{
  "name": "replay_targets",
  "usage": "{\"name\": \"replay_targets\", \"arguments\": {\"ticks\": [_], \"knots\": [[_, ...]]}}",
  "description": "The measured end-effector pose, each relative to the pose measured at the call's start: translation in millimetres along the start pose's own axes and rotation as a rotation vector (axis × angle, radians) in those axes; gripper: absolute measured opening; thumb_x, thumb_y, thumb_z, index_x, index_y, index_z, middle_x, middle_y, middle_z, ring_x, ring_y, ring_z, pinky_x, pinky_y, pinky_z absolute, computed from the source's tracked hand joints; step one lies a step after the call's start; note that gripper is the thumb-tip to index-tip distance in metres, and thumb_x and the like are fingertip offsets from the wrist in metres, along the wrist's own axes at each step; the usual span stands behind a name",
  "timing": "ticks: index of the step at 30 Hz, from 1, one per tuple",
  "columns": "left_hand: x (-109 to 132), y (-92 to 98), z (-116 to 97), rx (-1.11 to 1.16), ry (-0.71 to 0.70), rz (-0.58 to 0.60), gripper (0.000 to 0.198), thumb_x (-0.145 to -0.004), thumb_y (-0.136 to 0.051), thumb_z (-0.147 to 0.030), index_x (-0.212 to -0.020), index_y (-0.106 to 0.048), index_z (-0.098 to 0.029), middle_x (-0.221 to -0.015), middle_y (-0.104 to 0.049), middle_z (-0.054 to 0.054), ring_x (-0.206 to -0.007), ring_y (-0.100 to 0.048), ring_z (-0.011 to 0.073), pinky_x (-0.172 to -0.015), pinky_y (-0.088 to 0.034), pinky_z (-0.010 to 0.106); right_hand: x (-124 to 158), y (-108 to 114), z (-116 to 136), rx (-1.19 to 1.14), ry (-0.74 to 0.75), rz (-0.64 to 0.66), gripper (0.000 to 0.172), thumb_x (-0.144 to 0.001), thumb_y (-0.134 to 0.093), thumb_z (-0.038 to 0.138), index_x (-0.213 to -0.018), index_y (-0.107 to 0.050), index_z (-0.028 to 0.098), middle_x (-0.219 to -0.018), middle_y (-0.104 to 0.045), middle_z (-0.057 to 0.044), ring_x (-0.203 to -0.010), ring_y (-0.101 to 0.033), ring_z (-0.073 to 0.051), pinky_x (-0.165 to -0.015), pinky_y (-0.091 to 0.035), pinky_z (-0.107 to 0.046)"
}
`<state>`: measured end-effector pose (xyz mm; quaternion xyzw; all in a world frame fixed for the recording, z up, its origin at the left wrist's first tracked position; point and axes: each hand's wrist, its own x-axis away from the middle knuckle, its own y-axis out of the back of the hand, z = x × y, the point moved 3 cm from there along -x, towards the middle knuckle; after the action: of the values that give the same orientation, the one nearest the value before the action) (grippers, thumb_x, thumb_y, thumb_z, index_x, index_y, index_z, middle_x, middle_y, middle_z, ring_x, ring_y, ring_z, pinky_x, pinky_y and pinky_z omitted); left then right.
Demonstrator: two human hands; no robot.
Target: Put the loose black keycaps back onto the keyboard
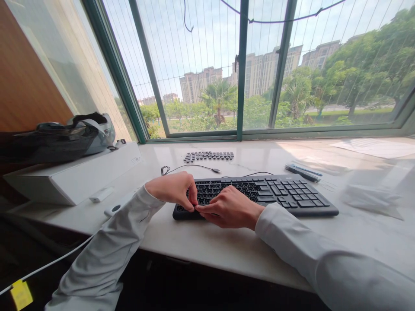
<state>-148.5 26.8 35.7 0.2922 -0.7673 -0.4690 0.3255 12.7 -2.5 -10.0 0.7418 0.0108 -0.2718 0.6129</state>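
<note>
A black keyboard (275,190) lies on the pale countertop, with many keycaps off its left and middle part, so the bare switch seats show. The keys on its right side are in place. My left hand (177,188) bends down over the lower left corner, thumb and fingers pinched together. Touching or almost touching them are the fingertips of my right hand (231,208), which lies across the front edge with its fingers closed. Whatever is between the fingers is too small and hidden to make out. Loose black keycaps (209,156) sit in rows behind the keyboard.
A USB cable (207,167) curls behind the keyboard. Pens (303,172) and a clear plastic bag (372,194) lie to the right. On the left, a white box (81,172) carries a dark bag (65,134). Windows (201,86) rise behind the countertop (181,242).
</note>
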Motion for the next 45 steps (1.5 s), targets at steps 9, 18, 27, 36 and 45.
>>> {"name": "replay_targets", "arguments": {"ticks": [9, 18, 27, 36, 45], "knots": [[-5.8, -1.7, 17.3, 0.108, -0.038, 0.053, 0.02, -0.064, -0.074, -0.032, -0.081, -0.077, -0.022, -0.074, -0.073, 0.001, -0.068, -0.063, 0.0134, -0.061, -0.042, 0.019, 0.1, 2.8, 0.3, -0.007, -0.032, 0.009, 0.031, -0.091, -0.04, 0.031, -0.106, -0.067, 0.033, -0.07, -0.071, -0.002, -0.053, -0.055, -0.008, -0.051, -0.014, -0.027], [-16.4, 1.2, 27.2, 0.085, 0.016, 0.089, 0.031, -0.056, -0.078, -0.044, -0.072, -0.073, -0.018, -0.068, -0.067, -0.001, -0.065, -0.056, 0.0105, -0.06, -0.038, 0.019, -0.6, 2.4, 2.2, -0.009, -0.03, 0.004, 0.032, -0.092, -0.039, 0.03, -0.107, -0.067, 0.029, -0.068, -0.071, -0.003, -0.052, -0.055, -0.009, -0.052, -0.015, -0.027], [-25.0, -4.9, 36.7, 0.11, 0.107, 0.203, 0.04, -0.049, -0.082, -0.046, -0.07, -0.069, -0.015, -0.064, -0.065, 0.001, -0.059, -0.052, 0.0106, -0.052, -0.036, 0.02, -3.1, 0.1, 7.2, 0.029, -0.013, 0.005, 0.031, -0.09, -0.04, 0.025, -0.104, -0.068, 0.026, -0.066, -0.07, -0.002, -0.053, -0.056, -0.009, -0.052, -0.015, -0.028], [-29.2, -2.0, 23.0, 0.001, 0.164, 0.192, 0.035, -0.048, -0.082, -0.04, -0.068, -0.069, -0.015, -0.06, -0.063, 0.0, -0.056, -0.051, 0.0108, -0.05, -0.033, 0.021, -5.2, -6.7, 8.2, 0.053, -0.003, -0.018, 0.03, -0.088, -0.041, 0.025, -0.097, -0.07, 0.024, -0.062, -0.068, -0.002, -0.052, -0.055, -0.009, -0.051, -0.017, -0.027], [-26.2, 19.3, 73.8, 0.133, 0.155, -0.317, 0.037, -0.057, -0.076, -0.048, -0.071, -0.065, -0.015, -0.07, -0.065, 0.002, -0.065, -0.057, 0.013, -0.057, -0.039, 0.022, -3.2, 3.6, 3.0, 0.049, -0.086, -0.154, 0.032, -0.092, -0.038, 0.03, -0.11, -0.065, 0.029, -0.064, -0.062, 0.001, -0.049, -0.045, -0.007, -0.051, -0.016, -0.028]]}}
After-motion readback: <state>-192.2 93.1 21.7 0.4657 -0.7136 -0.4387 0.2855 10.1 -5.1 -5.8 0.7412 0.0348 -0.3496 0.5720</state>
